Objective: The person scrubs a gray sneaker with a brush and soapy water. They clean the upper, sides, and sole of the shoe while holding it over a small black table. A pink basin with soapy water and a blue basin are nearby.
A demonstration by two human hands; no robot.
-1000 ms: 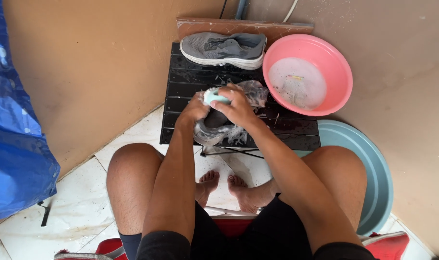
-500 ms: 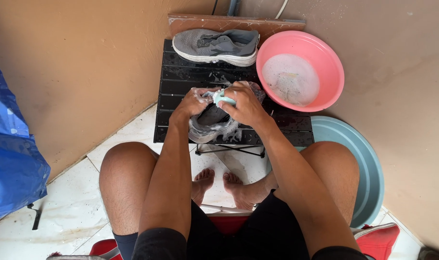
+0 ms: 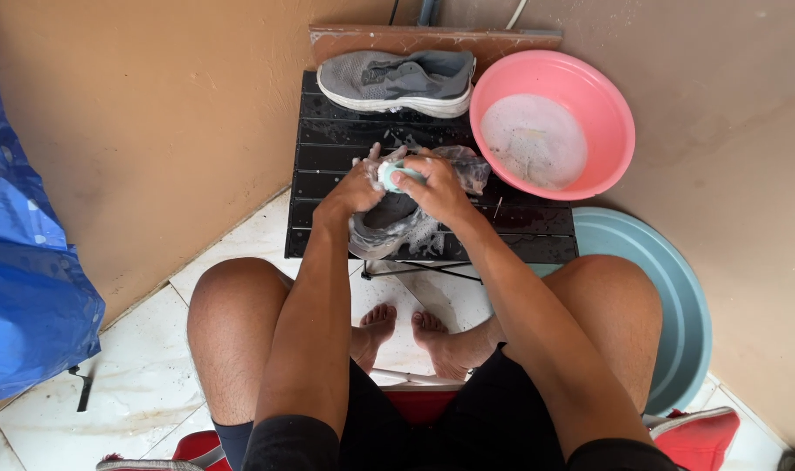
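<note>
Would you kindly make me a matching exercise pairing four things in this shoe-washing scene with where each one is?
Things:
1. dry grey shoe
2. pink basin
3. soapy shoe
4. teal basin

Places:
A. on the floor beside the person's right knee
B. at the back edge of the black table, near the wall
C. under the left hand and right hand
D. on the table's right end, holding sudsy water

Pairs: 1-B, 2-D, 3-C, 4-A

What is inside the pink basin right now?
The pink basin holds cloudy, soapy water with foam on top. Whatever might lie beneath the foam cannot be seen; nothing breaks the surface.
</note>
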